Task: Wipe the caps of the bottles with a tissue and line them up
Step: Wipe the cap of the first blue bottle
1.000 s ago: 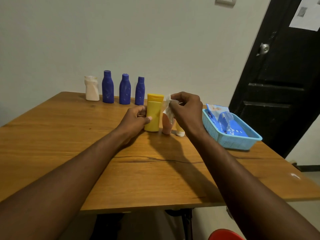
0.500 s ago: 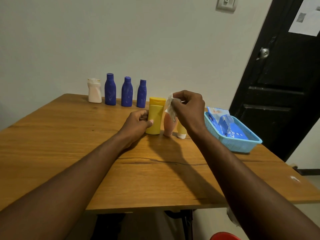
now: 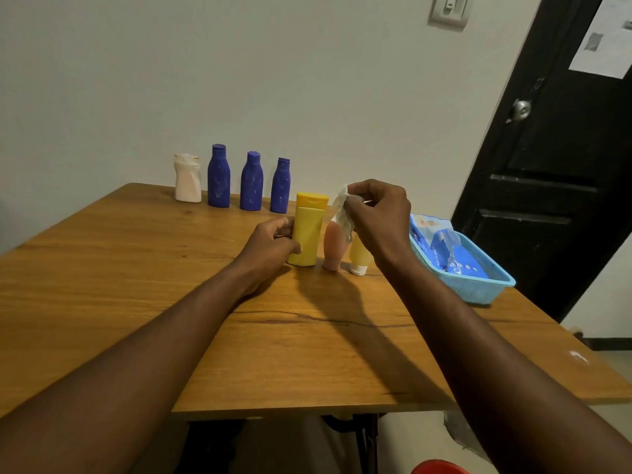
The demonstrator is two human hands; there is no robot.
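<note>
The left hand (image 3: 273, 244) grips the yellow bottle (image 3: 306, 236) low on its body, with the fingers curled round its side. This bottle stands upright on the table (image 3: 136, 275), its long axis vertical and its cap pointing up. The right hand (image 3: 379, 217) pinches a white tissue (image 3: 342, 213) in the air, just beside the yellow cap and not touching it.

Under the right hand stand a pink tube (image 3: 333, 249) and a pale yellow tube (image 3: 359, 256); the second rests on its white cap, pointing down.

Beyond the left hand, one white bottle (image 3: 187, 179) and three blue bottles (image 3: 251, 182) stand upright in a row, caps up. Outside the right hand is a blue basket (image 3: 478, 290) with a wipes pack (image 3: 441, 241) in it.
</note>
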